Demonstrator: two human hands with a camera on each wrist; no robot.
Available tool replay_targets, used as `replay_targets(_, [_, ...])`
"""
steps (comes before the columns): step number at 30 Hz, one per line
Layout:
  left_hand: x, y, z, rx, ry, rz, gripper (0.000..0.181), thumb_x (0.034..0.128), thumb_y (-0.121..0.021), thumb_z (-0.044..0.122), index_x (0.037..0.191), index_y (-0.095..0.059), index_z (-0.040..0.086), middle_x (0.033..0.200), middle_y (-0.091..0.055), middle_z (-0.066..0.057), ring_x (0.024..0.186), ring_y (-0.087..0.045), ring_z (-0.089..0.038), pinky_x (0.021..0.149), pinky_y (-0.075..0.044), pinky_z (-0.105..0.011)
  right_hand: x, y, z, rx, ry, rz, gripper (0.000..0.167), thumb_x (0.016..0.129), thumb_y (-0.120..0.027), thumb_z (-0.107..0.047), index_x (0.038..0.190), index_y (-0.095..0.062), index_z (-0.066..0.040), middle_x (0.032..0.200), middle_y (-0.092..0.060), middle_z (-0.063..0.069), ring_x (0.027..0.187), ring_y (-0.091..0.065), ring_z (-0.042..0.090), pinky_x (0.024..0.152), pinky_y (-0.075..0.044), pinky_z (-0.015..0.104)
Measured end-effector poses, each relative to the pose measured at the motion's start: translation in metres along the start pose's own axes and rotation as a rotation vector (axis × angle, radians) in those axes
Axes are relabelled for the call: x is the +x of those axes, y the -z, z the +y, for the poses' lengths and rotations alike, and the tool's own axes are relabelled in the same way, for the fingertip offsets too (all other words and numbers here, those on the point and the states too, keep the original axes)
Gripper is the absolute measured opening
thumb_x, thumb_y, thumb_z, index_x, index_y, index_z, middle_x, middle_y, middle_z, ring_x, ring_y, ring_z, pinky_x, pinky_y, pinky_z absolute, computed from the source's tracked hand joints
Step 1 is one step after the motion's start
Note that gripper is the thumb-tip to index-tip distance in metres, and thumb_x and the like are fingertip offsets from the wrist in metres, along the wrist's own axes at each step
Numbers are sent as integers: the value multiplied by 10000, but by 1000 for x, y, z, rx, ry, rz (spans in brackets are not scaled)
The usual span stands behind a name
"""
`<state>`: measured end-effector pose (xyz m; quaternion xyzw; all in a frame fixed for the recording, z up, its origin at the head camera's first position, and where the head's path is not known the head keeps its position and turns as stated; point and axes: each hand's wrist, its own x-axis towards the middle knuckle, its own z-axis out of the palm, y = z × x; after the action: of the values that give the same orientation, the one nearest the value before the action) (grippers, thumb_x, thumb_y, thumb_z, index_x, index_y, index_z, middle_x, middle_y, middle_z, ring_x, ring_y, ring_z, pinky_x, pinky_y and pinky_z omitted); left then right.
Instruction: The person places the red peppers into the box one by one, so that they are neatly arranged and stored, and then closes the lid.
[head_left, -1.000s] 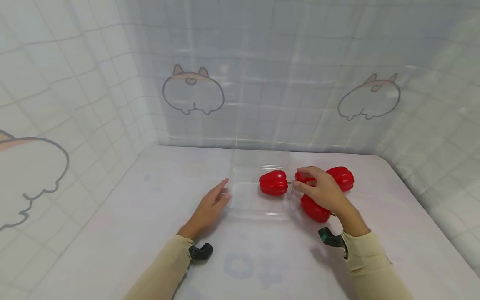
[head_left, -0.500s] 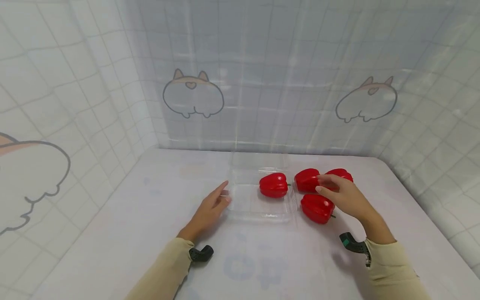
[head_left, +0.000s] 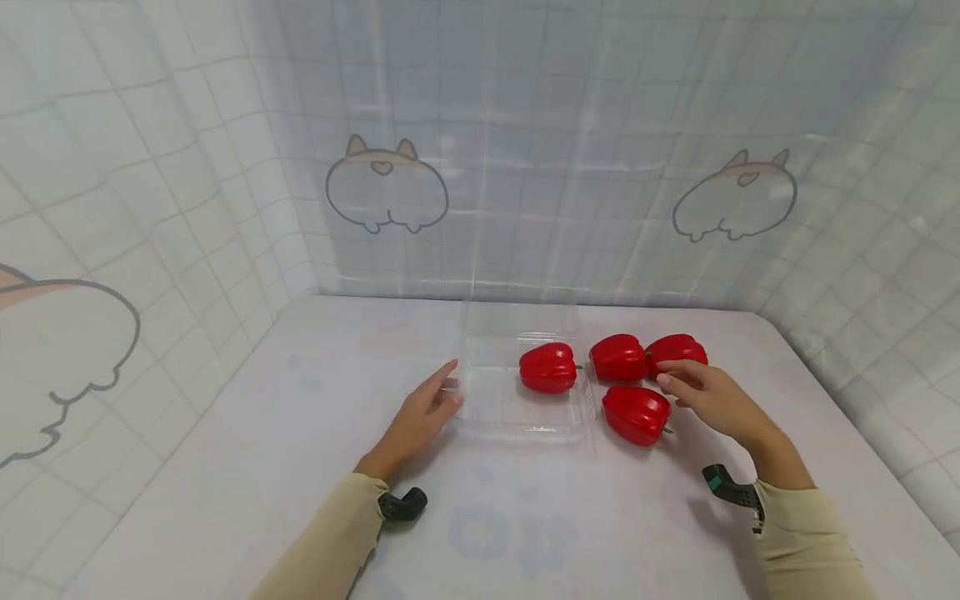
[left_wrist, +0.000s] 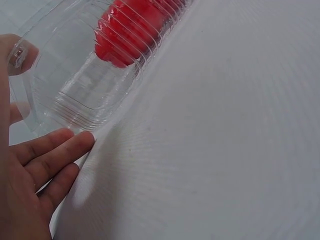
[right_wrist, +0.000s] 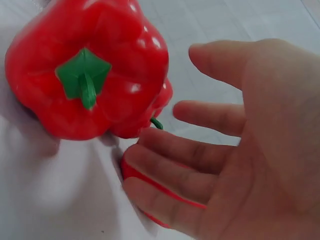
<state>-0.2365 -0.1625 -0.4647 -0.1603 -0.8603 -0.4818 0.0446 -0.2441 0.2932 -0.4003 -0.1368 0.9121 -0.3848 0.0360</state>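
Worktop [head_left: 337, 542], clear container [head_left: 517, 428] on it. Left hand [head_left: 416, 421]: fingers extended at its left edge; right hand [head_left: 720, 402]: relaxed, half-open; neither grips anything. 1 red pepper [head_left: 548, 368] inside, 3 loose peppers [head_left: 636, 414] just right of it. Probably light, firm, slick; grip the sides, not the green stem [right_wrist: 84, 79].

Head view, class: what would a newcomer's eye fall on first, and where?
Probably the glossy red bell pepper in the clear plastic container near the picture's middle, with three matching red bell peppers clustered to its right. Next, perhaps, the bare left hand at the container's left edge and the right hand by the cluster.
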Motion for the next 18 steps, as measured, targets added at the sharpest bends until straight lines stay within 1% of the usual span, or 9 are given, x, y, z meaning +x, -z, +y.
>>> replay_targets(7, [1,1,0,3,24,-8,609,1022,-571,256,1577,-333,175,1370,-569,-119,1196,-570,-271,1073,-416,-501,1,2,7,60,-39,-105,617,1012,-576,-365,1458,-442,40,1397,-504,268,1174,-563,399,848,-580,453])
replay_targets(10, [1,1,-1,2,16,-7,613,1022,-574,251,1577,-332,157,1370,-569,-125,1205,-565,-280,1073,-413,-509,1,1,8,68,-57,-151,658,1007,-571,-405,1466,-428,45,1378,-521,255,1130,-594,352,847,-580,436])
replay_targets(13, [1,1,-1,-3,18,-9,609,1024,-573,253,1577,-333,170,1370,-568,-125,1207,-563,-278,1078,-408,-507,1,0,10,62,-69,-185,684,998,-572,-435,1467,-429,42,1349,-549,232,1077,-620,291,844,-579,421])
replay_targets(18, [0,0,-2,-3,37,-13,606,1026,-570,277,1579,-330,223,1375,-563,-109,1208,-561,-266,1086,-400,-505,0,-3,13,72,-65,-209,666,976,-611,-414,1456,-460,22,1310,-591,172,1078,-613,269,858,-566,401])
